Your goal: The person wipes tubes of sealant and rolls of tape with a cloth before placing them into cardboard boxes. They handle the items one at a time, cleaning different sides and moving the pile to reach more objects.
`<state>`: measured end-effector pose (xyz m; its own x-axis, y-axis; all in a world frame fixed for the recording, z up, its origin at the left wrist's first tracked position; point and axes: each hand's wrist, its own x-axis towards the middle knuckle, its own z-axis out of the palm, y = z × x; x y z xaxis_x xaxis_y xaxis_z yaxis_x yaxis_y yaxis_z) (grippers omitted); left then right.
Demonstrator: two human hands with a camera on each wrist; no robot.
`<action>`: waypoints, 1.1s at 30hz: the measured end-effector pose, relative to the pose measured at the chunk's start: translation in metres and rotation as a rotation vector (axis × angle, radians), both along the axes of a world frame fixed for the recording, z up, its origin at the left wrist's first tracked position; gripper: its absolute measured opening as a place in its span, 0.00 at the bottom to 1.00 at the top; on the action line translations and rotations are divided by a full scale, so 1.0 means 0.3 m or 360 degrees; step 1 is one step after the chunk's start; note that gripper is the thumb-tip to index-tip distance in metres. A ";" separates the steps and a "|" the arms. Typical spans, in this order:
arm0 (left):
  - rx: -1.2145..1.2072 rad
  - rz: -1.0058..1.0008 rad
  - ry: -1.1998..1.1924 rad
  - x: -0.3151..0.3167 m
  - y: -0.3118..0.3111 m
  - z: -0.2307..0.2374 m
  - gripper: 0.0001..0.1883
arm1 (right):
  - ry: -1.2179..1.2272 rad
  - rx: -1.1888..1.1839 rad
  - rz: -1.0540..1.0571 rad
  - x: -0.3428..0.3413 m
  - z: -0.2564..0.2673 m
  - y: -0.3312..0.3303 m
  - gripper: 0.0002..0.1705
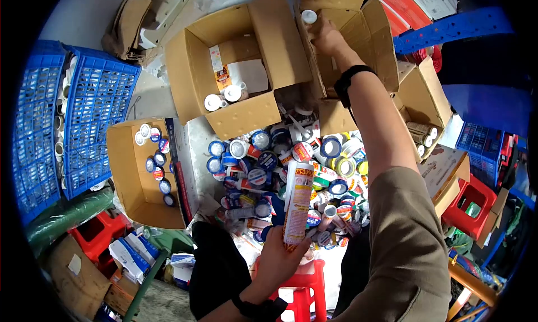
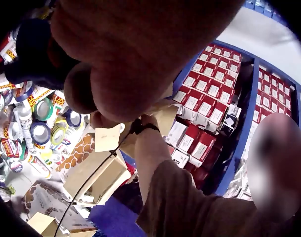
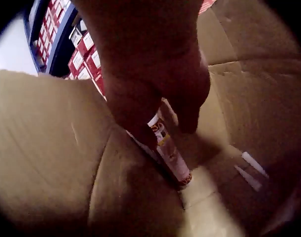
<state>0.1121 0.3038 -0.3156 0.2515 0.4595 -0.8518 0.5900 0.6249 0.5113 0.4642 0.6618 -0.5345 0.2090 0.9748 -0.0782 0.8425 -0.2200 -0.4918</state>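
My left hand grips the lower end of a sealant cartridge with an orange giraffe-pattern label, above the pile. A second white edge shows along its left side. In the left wrist view the hand fills the top, and the cartridge is hidden. My right hand reaches down into the far right cardboard box. It pinches another sealant cartridge, whose pale round end shows near the box's left wall in the head view. Two slim white nozzles lie on the cardboard in the right wrist view.
A heap of tape rolls and tubes covers the floor ahead. One open box with white cartridges stands beyond it; another box with tape rolls is at left. Blue crates line the left side. A red stool stands below.
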 end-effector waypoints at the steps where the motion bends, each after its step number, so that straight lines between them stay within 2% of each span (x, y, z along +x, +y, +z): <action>1: 0.0037 -0.0066 0.0002 0.002 0.005 0.002 0.25 | -0.0134 -0.0203 -0.0120 -0.002 0.042 -0.023 0.52; 2: 0.0030 -0.0076 0.0007 0.002 0.006 0.000 0.25 | -0.0269 -0.0407 -0.0237 0.001 0.091 -0.047 0.48; 3: 0.0015 -0.0058 0.0009 0.002 0.002 0.000 0.25 | -0.0368 -0.0780 -0.0179 -0.001 0.198 -0.093 0.45; 4: 0.0002 -0.0039 0.0009 0.002 0.000 0.003 0.25 | -0.0576 -0.1022 -0.0051 0.022 0.205 -0.131 0.37; 5: 0.0030 -0.0047 0.0001 0.003 0.003 0.008 0.25 | -0.0662 -0.1244 0.0119 0.018 0.262 -0.179 0.31; 6: 0.0031 -0.0049 -0.0007 0.002 0.005 0.009 0.25 | -0.0683 -0.1384 0.0150 0.012 0.317 -0.233 0.27; 8: 0.0036 -0.0007 -0.0002 0.002 -0.009 0.005 0.24 | -0.0756 -0.1639 0.0197 -0.032 0.409 -0.314 0.30; 10: 0.0011 0.0011 -0.0032 0.002 -0.023 -0.020 0.23 | -0.0791 -0.1483 0.0323 0.010 0.325 -0.380 0.27; 11: -0.0010 0.0038 -0.0038 0.001 -0.028 -0.026 0.23 | -0.0711 -0.1361 0.0241 0.025 0.301 -0.400 0.27; 16: 0.0151 -0.0092 -0.0019 0.015 -0.009 0.012 0.21 | -0.0691 -0.1148 -0.0021 -0.009 0.339 -0.371 0.30; 18: 0.0220 -0.0152 0.0017 0.012 -0.008 0.023 0.20 | -0.0560 -0.1032 -0.0139 0.004 0.371 -0.325 0.29; 21: 0.0173 -0.0141 0.0017 0.001 -0.008 0.023 0.19 | -0.0557 -0.0890 -0.0143 0.023 0.365 -0.248 0.30; 24: 0.0064 0.0091 -0.0055 -0.006 -0.014 0.020 0.19 | -0.0625 -0.0797 -0.0113 0.044 0.309 -0.185 0.30; 26: 0.0075 0.0143 -0.0050 -0.010 -0.018 0.017 0.19 | -0.0501 -0.0578 -0.0389 0.061 0.256 -0.139 0.27; 27: 0.0084 0.0156 -0.0045 -0.011 -0.009 0.027 0.19 | -0.0417 -0.0552 -0.0359 0.069 0.251 -0.124 0.35; 28: 0.0111 0.0065 -0.0004 -0.011 0.007 0.045 0.20 | -0.0413 -0.0539 -0.0348 0.071 0.242 -0.107 0.35; 31: 0.0105 -0.0025 0.0073 -0.008 0.025 0.071 0.21 | -0.0322 -0.0524 -0.0351 0.067 0.204 -0.066 0.33; 33: 0.0068 -0.0017 0.0113 -0.006 0.024 0.081 0.22 | -0.0238 -0.0472 -0.0508 0.062 0.172 -0.036 0.26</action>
